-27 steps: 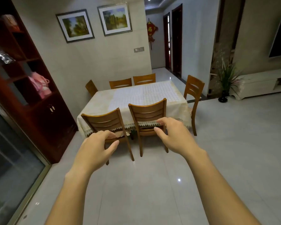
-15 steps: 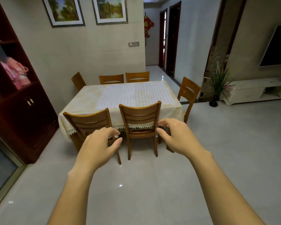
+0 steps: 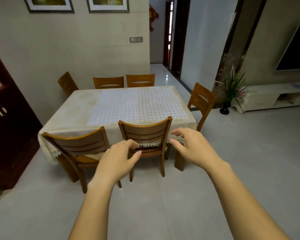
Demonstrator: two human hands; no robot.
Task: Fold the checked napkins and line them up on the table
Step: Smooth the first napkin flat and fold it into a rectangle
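Checked napkins (image 3: 137, 108) lie flat & unfolded, edge to edge, on the table (image 3: 71, 116), covering its centre & right side over a cream cloth. A wooden chair (image 3: 145, 134) is tucked in at the near edge. In front of it, left hand (image 3: 118, 158) & right hand (image 3: 192, 148) reach fwd in mid-air, fingers loosely curled, holding nothing, well short of the napkins.

Two framed pictures (image 3: 48, 5) are cropped by the top edge, and the television (image 3: 295, 49) by the right edge. The seat of the near right chair (image 3: 145, 134) is partly hidden behind the left hand (image 3: 118, 159).
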